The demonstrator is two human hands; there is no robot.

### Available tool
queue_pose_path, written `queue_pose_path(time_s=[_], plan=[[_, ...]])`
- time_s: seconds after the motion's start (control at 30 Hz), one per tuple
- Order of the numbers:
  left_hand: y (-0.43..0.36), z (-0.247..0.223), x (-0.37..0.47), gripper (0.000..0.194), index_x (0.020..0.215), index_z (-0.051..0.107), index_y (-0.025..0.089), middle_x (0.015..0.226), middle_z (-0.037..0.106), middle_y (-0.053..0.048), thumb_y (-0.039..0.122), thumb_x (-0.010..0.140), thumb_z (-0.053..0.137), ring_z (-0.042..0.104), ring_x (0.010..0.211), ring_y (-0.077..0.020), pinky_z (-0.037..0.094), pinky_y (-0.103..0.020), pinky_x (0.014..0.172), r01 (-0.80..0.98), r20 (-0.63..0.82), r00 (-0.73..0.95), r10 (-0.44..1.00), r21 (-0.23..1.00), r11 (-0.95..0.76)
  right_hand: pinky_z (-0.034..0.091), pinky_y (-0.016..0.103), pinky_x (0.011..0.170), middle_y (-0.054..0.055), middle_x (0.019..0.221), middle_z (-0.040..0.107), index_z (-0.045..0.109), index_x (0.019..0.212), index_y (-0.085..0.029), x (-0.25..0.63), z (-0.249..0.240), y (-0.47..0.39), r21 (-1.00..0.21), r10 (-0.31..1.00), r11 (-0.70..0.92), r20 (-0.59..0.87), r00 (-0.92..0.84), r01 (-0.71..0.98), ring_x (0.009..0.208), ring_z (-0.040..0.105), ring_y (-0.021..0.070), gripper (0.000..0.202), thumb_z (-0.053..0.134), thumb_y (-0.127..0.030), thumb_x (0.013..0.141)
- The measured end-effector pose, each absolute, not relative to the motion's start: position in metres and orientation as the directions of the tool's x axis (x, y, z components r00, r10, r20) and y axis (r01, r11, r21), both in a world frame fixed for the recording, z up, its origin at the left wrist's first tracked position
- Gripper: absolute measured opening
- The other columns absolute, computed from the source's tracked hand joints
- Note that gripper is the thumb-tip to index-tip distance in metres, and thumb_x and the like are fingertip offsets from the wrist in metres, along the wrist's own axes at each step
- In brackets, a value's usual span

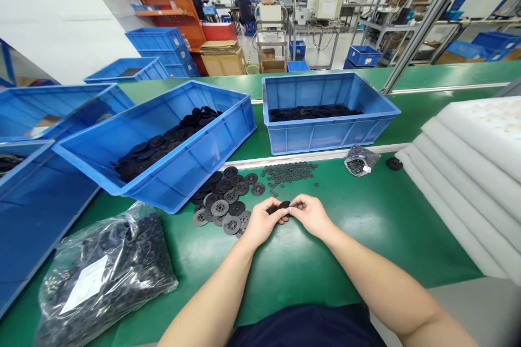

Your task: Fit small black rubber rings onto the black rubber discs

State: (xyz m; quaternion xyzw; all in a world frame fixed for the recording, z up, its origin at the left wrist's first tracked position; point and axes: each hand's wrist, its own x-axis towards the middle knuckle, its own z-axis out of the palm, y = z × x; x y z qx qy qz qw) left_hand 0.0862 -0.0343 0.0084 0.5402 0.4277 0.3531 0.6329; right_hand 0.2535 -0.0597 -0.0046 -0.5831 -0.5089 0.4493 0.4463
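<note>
Both hands meet over the green tabletop (260, 276) in front of me. A black disc (284, 205) is gripped by my left hand (262, 219), with the thumb across it. My right hand (311, 214) pinches at the disc's right edge; whether a small part sits between those fingertips I cannot make out. Just left of my hands lies a loose pile of black and grey discs (220, 207) with patterned centres. Beyond the fingers, many small dark rings (290, 172) are spread on the table.
Two blue bins, one tilted at left (211, 143) and one behind the rings (329, 135), hold black discs. A clear bag of dark parts (134, 260) lies front left. A small bag (360, 161) and a black round part (394, 164) sit right, near stacked white foam sheets (459, 173).
</note>
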Motion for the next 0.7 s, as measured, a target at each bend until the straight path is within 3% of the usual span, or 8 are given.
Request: queue_pose_path(time_s=[0.2,0.33,0.4,0.47,0.57,0.7], plan=[[-0.037,0.007,0.090,0.032,0.080,0.059,0.017,0.067,0.071,-0.003,0.043,0.076,0.076,0.069,0.063,-0.0170,0.056,-0.029,0.065,0.018,-0.166,0.431,0.887,0.984,0.175,0.043,0.024,0.054,-0.002,0.063,0.064,0.064,0.070,-0.019,0.252,-0.002,-0.060,-0.973,0.992,-0.079,-0.055,0.116,0.215,0.056,0.055,0.0124,0.015,0.068,-0.033,0.072],[-0.034,0.012,0.086,0.030,0.086,0.055,0.017,0.066,0.072,-0.004,0.043,0.082,0.071,0.069,0.058,-0.0160,0.056,-0.029,0.064,-0.012,-0.121,0.356,0.926,0.991,0.134,0.048,0.027,0.061,0.000,0.068,0.064,0.064,0.076,-0.020,0.269,0.000,-0.051,-0.937,0.980,0.056,0.117,0.161,0.344,0.062,0.058,0.0148,0.017,0.063,-0.036,0.080],[-0.027,0.015,0.077,0.028,0.087,0.054,0.018,0.065,0.071,-0.003,0.041,0.083,0.069,0.068,0.055,-0.0156,0.055,-0.028,0.061,-0.028,-0.077,0.251,0.965,0.996,0.087,0.049,0.030,0.068,0.003,0.075,0.064,0.065,0.081,-0.019,0.287,0.000,-0.045,-0.832,0.934,0.103,0.269,0.234,0.545,0.068,0.058,0.0168,0.017,0.059,-0.034,0.085],[-0.017,0.018,0.066,0.029,0.087,0.053,0.018,0.065,0.069,-0.001,0.040,0.081,0.071,0.069,0.055,-0.0166,0.055,-0.027,0.058,-0.047,-0.039,0.080,0.996,0.998,0.043,0.048,0.033,0.074,0.007,0.083,0.064,0.067,0.090,-0.018,0.306,-0.002,-0.038,-0.676,0.898,0.051,0.352,0.262,0.735,0.075,0.059,0.0197,0.017,0.058,-0.031,0.086],[-0.003,0.020,0.051,0.030,0.084,0.050,0.019,0.076,0.068,-0.002,0.038,0.078,0.071,0.073,0.067,-0.0206,0.058,-0.030,0.060,-0.053,0.022,-0.167,0.986,0.998,-0.031,0.047,0.033,0.075,0.009,0.089,0.062,0.068,0.098,-0.017,0.325,-0.008,-0.031,-0.494,0.923,-0.062,0.302,0.238,0.867,0.079,0.059,0.0221,0.018,0.060,-0.027,0.086],[0.007,0.018,0.041,0.025,0.093,0.044,0.022,0.101,0.068,-0.006,0.029,0.080,0.064,0.073,0.080,-0.0195,0.059,-0.031,0.065,0.063,0.133,-0.248,0.960,0.991,-0.121,0.045,0.031,0.074,0.008,0.085,0.061,0.069,0.090,-0.019,0.327,-0.017,-0.028,-0.415,0.952,-0.047,0.256,0.166,0.909,0.078,0.057,0.0212,0.012,0.057,-0.018,0.087]])
